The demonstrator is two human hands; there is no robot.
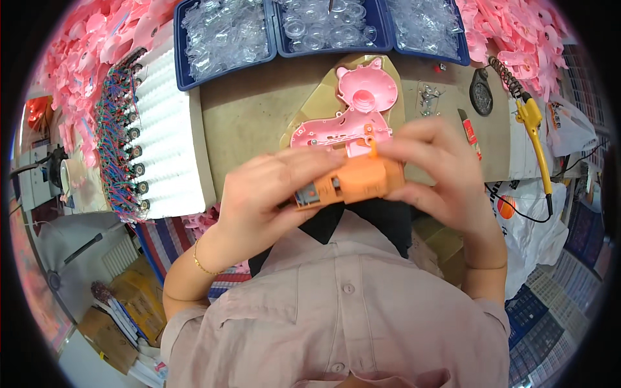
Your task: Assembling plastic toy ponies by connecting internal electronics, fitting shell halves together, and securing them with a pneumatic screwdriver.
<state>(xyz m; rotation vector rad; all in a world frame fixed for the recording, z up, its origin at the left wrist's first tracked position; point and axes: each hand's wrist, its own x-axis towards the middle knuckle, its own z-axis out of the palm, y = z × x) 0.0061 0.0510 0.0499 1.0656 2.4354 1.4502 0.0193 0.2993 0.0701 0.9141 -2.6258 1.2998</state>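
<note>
Between my two hands, just above the table's near edge, I hold an orange plastic box-like housing (363, 180) with a dark grey part at its left end. My left hand (272, 191) grips that left end, thumb below and fingers on top. My right hand (436, 171) pinches the right end and is slightly blurred. Right behind the housing, a pink animal-shaped plastic shell half (366, 89) lies with its hollow side up on a tan fixture (310, 115). The shell's lower part is partly hidden by my hands and the housing.
Three blue bins (278, 45) of clear plastic parts line the back. On the left, a white ridged foam tray (171, 139) holds wired round parts. At the right lie screws (428, 97), a red cutter (470, 136), a dark oval object (480, 92) and a yellow soldering iron (532, 123). Pink shells (90, 58) pile up behind.
</note>
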